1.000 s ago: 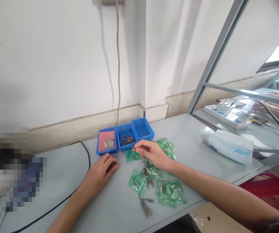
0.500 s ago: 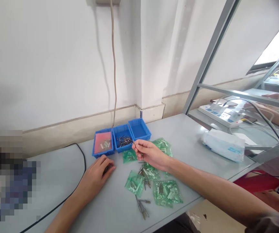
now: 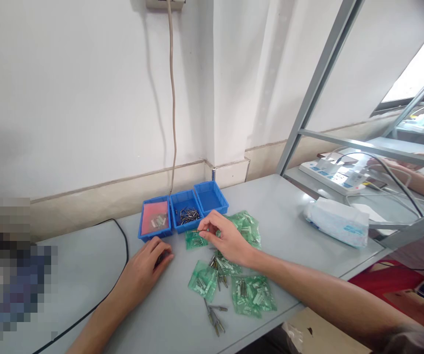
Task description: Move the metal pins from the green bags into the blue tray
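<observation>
My right hand point(image 3: 227, 238) pinches a thin metal pin point(image 3: 196, 230) between thumb and fingertips, above a small green plastic bag point(image 3: 193, 242). Just behind is a blue bin point(image 3: 178, 197) holding a heap of loose metal pins point(image 3: 189, 215). My left hand point(image 3: 147, 265) rests curled on the table in front of another blue bin point(image 3: 141, 231); something dark shows in its grip, too hidden to name. Between the forearms lie more green bags point(image 3: 253, 295) with metal pieces inside. Loose metal shanks point(image 3: 215, 318) lie near the front edge.
A third blue bin point(image 3: 212, 197) stands at the right of the row. A pink sheet point(image 3: 155, 214) lies in the left bin. A black cable point(image 3: 126, 241) crosses the table. At right are a white tissue pack point(image 3: 339, 221), a metal frame point(image 3: 317, 93) and another person's arm point(image 3: 418, 179).
My right hand has turned and drawn slightly back and down from the pin bin, with the pin still pinched. My left hand has stayed almost in place. The view has shifted slightly.
</observation>
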`<action>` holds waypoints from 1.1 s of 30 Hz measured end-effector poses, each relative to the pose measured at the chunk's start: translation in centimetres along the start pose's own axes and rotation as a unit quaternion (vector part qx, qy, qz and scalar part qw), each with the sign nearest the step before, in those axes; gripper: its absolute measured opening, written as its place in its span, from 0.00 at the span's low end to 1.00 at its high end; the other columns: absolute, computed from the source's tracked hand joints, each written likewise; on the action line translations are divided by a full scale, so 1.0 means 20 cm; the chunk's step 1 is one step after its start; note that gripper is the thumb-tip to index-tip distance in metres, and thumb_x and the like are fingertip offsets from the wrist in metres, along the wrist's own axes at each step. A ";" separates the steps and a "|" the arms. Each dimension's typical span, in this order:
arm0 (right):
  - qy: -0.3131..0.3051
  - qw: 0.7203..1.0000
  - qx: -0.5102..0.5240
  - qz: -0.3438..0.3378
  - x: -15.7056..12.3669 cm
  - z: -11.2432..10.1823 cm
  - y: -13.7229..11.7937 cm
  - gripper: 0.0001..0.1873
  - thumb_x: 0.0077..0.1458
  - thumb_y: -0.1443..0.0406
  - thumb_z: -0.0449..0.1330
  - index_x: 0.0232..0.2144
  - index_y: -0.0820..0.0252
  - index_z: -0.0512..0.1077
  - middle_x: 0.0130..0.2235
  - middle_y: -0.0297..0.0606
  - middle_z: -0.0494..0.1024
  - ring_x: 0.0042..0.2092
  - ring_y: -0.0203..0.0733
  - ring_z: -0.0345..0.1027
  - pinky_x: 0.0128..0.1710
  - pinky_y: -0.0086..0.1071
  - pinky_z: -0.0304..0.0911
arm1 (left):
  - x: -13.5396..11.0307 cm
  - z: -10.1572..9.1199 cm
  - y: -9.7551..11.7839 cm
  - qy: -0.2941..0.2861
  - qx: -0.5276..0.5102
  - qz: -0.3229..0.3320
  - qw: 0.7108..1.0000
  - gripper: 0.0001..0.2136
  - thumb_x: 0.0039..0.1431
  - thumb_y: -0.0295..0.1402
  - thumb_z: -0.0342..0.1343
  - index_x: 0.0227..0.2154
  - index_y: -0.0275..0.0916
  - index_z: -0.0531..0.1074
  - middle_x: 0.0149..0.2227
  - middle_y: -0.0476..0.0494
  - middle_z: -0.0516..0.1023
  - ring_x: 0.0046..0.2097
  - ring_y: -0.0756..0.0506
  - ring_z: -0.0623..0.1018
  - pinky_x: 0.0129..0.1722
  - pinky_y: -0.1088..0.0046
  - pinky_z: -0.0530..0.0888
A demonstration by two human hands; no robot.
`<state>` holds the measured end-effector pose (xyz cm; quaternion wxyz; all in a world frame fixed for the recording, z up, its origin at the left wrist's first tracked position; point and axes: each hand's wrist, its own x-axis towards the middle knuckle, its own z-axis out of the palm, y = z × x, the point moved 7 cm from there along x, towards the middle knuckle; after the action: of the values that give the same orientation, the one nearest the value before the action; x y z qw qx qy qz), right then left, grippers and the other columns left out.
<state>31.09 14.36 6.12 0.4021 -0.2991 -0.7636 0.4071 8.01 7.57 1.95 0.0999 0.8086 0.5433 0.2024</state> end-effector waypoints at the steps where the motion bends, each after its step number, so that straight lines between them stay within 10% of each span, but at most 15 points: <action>1: -0.002 1.000 -0.001 0.002 0.00 0.00 0.00 0.02 0.68 0.64 0.62 0.39 0.55 0.75 0.41 0.35 0.71 0.37 0.39 0.64 0.38 0.34 0.61 | 0.00 0.00 0.00 0.000 0.001 0.002 1.000 0.11 0.76 0.44 0.47 0.46 0.47 0.70 0.46 0.46 0.74 0.46 0.43 0.77 0.45 0.66 0.74; 33: -0.010 0.958 0.247 0.146 0.03 -0.01 0.09 0.20 0.62 0.47 0.67 0.38 0.57 0.74 0.42 0.36 0.76 0.30 0.34 0.60 0.33 0.33 0.56 | 0.00 0.01 -0.01 0.016 -0.002 -0.002 1.000 0.10 0.75 0.45 0.50 0.47 0.47 0.71 0.45 0.47 0.75 0.45 0.43 0.78 0.43 0.67 0.74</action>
<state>31.17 15.77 4.90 0.3923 -0.2946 -0.5910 0.6403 7.94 7.63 1.74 0.0935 0.8040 0.5461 0.2158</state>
